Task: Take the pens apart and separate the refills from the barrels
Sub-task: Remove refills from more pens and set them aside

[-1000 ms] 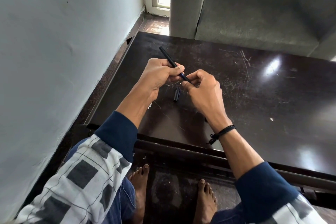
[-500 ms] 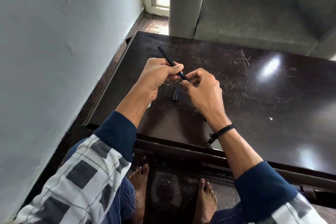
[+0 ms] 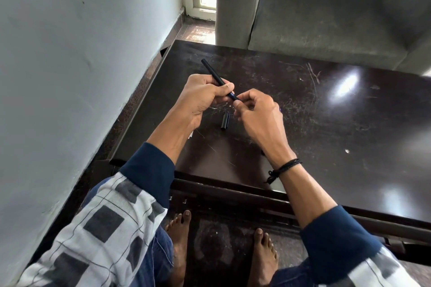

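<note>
A slim black pen [image 3: 213,74] slants up and to the left above the dark table [image 3: 326,123]. My left hand [image 3: 205,98] is closed around its barrel, and the back end sticks out past my knuckles. My right hand [image 3: 257,112] pinches the pen's tip end between thumb and fingers. The tip itself is hidden by my fingers. A short black pen cap [image 3: 225,120] lies on the table just below both hands. A small white bit [image 3: 191,134] shows beside my left wrist.
A pale wall runs close along the table's left side. A grey sofa [image 3: 326,14] stands behind the table's far edge. My bare feet [image 3: 179,235] rest on the floor under the near edge.
Both hands keep their hold on the pen and have barely shifted. The cap lies in the same spot.
</note>
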A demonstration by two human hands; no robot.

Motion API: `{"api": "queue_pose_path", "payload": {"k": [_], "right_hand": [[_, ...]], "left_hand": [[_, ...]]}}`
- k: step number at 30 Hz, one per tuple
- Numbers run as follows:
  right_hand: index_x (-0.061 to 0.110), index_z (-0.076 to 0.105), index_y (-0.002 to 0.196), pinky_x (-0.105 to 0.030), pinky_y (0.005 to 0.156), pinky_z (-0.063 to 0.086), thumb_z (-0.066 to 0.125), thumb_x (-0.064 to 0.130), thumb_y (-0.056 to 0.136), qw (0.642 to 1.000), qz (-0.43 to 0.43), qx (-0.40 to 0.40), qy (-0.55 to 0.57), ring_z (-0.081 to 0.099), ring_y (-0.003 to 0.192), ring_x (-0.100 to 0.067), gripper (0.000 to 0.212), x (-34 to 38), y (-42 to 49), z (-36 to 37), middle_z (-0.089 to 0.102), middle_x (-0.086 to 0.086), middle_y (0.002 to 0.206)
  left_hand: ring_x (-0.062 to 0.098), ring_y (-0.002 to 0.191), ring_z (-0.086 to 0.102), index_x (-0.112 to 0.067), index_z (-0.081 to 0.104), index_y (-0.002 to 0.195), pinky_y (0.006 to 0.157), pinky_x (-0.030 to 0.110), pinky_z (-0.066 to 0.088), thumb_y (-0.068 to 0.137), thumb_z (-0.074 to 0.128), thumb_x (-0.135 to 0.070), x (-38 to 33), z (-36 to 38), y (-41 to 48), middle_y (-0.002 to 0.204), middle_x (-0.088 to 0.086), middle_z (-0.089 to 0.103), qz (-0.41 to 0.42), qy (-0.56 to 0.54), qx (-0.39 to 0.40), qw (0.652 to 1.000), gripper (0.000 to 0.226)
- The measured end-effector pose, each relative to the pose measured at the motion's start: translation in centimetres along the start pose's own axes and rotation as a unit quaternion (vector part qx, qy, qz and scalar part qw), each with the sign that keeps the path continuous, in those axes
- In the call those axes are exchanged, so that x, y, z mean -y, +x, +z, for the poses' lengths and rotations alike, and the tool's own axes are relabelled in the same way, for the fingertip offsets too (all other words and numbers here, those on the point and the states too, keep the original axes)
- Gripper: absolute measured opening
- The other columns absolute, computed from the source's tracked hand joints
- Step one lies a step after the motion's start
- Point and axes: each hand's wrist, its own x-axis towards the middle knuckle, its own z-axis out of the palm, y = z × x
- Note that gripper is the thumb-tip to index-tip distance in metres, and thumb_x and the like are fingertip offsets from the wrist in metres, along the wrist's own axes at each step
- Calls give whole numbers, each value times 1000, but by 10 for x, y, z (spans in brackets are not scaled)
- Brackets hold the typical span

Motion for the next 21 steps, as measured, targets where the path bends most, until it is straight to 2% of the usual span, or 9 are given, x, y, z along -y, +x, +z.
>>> {"api": "queue_pose_path", "payload": {"k": [2, 5, 7, 9, 13, 15, 17, 19, 21], "right_hand": [[29, 69, 98, -41, 80, 58, 61, 38, 97, 1000, -1, 2, 5, 71, 80, -14, 12, 1, -1, 1, 74, 7, 82], [30, 67, 105, -32, 73, 54, 70, 43, 92, 1000, -12, -3, 0, 67, 80, -8, 18, 2, -2, -2, 70, 10, 84], [29, 66, 103, -27, 66, 47, 75, 39, 90, 1000, -16, -4, -8, 62, 77, -2, 19, 2, -3, -4, 67, 12, 84], [28, 66, 99, -29, 67, 46, 74, 34, 91, 1000, -9, -4, -10, 62, 76, -2, 13, 1, -2, -5, 67, 13, 82], [28, 67, 96, -38, 79, 56, 63, 37, 97, 1000, 0, 0, 5, 70, 81, -13, 10, 2, 0, -2, 74, 8, 82], [30, 67, 99, -37, 76, 56, 64, 43, 96, 1000, -10, 2, 7, 69, 79, -11, 14, 3, -1, -2, 72, 8, 82], [30, 66, 104, -30, 69, 52, 72, 44, 90, 1000, -28, 4, -5, 64, 76, -5, 21, 3, -3, -3, 67, 10, 82], [28, 65, 105, -28, 66, 49, 76, 37, 89, 999, -37, 4, -16, 61, 75, -3, 21, 2, -4, -4, 65, 11, 80], [27, 66, 103, -33, 70, 50, 74, 30, 90, 999, -28, 3, -19, 64, 77, -7, 16, 0, -2, -4, 67, 11, 82]], "left_hand": [[21, 81, 74, 3, 75, 96, 84, 31, 62, 87, 75, -3, -1, 0, 0, 90, 16, 75, 1, 3, 1, 1000, 11], [20, 80, 72, 0, 75, 92, 84, 31, 61, 86, 75, -3, -1, 0, -1, 85, 12, 74, 0, 2, 3, 1000, 7], [20, 80, 73, 0, 75, 93, 83, 30, 62, 86, 75, -3, 0, 1, -1, 84, 12, 74, 1, 5, 4, 1000, 7], [19, 79, 73, 1, 75, 93, 82, 29, 61, 86, 75, -3, 0, 1, -1, 84, 12, 74, 1, 6, 5, 1000, 8], [21, 81, 73, 0, 75, 92, 85, 32, 61, 86, 75, -3, -1, 0, 0, 86, 13, 74, 3, 5, 3, 1000, 6], [21, 82, 72, 0, 75, 93, 84, 31, 61, 87, 74, -3, -1, 0, -1, 86, 13, 74, 3, 6, 1, 1000, 7], [21, 80, 72, 0, 75, 93, 83, 30, 62, 87, 74, -3, -2, 0, -1, 84, 12, 74, 2, 5, 3, 1000, 7], [20, 79, 72, -1, 75, 91, 82, 29, 61, 87, 74, -3, -2, 0, -1, 81, 9, 73, 2, 6, 5, 1000, 5], [20, 80, 72, -2, 75, 90, 84, 31, 61, 86, 75, -3, -1, 1, 0, 82, 10, 73, 2, 6, 6, 1000, 5]]}}
